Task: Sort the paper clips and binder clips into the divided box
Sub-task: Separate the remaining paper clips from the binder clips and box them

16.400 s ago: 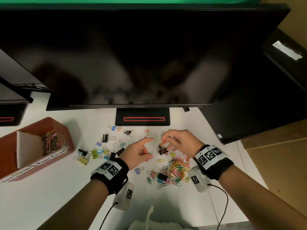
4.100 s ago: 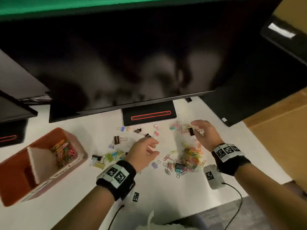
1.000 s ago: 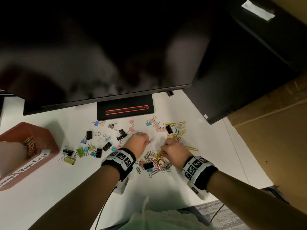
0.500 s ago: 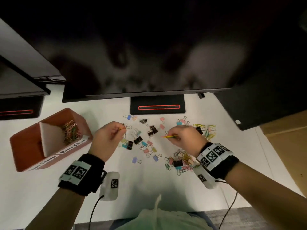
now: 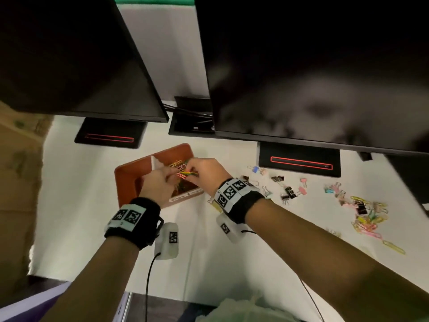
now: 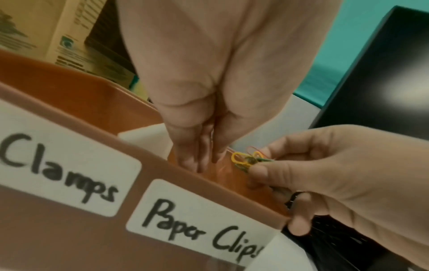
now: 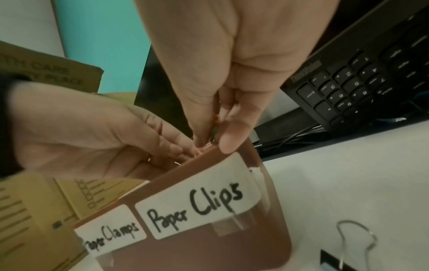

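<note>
Over the divided box at the desk's back edge, the right hand pinches paper clips; the left hand reaches in, fingers straight. Many binder clips wait unsorted rightward.

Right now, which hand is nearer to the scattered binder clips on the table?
Right. The right hand is over the box, on the side toward the binder clips; the left hand is over the box too, on the far side.
</note>
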`<state>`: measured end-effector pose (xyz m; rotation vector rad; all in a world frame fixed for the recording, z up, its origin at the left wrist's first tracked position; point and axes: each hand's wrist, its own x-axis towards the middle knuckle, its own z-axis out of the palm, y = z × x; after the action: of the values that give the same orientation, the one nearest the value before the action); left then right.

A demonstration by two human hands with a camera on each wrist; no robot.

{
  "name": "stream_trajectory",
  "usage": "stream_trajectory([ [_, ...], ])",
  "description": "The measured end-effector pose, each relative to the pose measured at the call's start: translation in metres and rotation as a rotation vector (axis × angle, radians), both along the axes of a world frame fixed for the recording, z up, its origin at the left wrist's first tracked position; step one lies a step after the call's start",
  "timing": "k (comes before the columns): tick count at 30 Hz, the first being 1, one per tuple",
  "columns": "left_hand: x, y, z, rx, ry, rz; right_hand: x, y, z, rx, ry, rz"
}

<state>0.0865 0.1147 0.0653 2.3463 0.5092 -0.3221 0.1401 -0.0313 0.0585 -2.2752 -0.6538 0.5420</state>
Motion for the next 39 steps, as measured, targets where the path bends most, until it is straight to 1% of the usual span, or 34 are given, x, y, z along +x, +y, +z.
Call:
stream_trajectory([
  [2, 0.0, 0.001, 0.003, 0.075, 0.001, -0.075, 0.003, 0.006, 0.0, 0.009, 0.035, -0.019],
  [5, -0.003, -0.009, 0.011, 0.038, -0.121, -0.143, -0.002, -0.011, 0.005, 0.132, 0.066, -0.016],
  [8, -0.006, -0.034, 0.014, -0.104, -0.253, -0.169, -0.015, -0.058, 0.004, 0.159, 0.001, -0.018],
  [10, -0.006, -0.058, 0.009, -0.181, -0.266, -0.242, -0.027, -0.106, -0.004, 0.088, -0.015, -0.037],
  [13, -0.004, -0.106, -0.005, -0.21, -0.176, -0.373, -0.053, -0.189, -0.025, -0.104, -0.007, -0.13],
  [15, -0.003, -0.143, -0.018, -0.22, -0.115, -0.41, -0.07, -0.242, -0.04, -0.24, 0.037, -0.204],
  [17, 0.0, -0.176, -0.033, -0.179, -0.054, -0.437, -0.084, -0.284, -0.05, -0.348, 0.103, -0.248],
  [20, 0.011, -0.218, -0.05, -0.105, 0.017, -0.484, -0.094, -0.32, -0.061, -0.378, 0.131, -0.215],
  [23, 0.02, -0.249, -0.062, -0.011, 0.078, -0.507, -0.093, -0.329, -0.068, -0.337, 0.15, -0.157],
  [25, 0.024, -0.261, -0.069, 0.04, 0.107, -0.481, -0.086, -0.33, -0.069, -0.3, 0.186, -0.155],
  [28, 0.029, -0.267, -0.074, 0.047, 0.083, -0.414, -0.075, -0.332, -0.071, -0.232, 0.222, -0.159],
  [31, 0.031, -0.261, -0.069, -0.064, 0.046, -0.306, -0.07, -0.338, -0.075, -0.201, 0.215, -0.148],
  [35, 0.03, -0.244, -0.056, -0.131, -0.087, -0.112, -0.067, -0.346, -0.076, -0.162, 0.167, -0.153],
  [38, 0.029, -0.235, -0.056, -0.206, -0.068, 0.039, -0.066, -0.356, -0.078, -0.135, 0.127, -0.172],
  [39, 0.029, -0.234, -0.056, -0.195, -0.072, 0.058, -0.067, -0.36, -0.079, -0.13, 0.123, -0.168],
])
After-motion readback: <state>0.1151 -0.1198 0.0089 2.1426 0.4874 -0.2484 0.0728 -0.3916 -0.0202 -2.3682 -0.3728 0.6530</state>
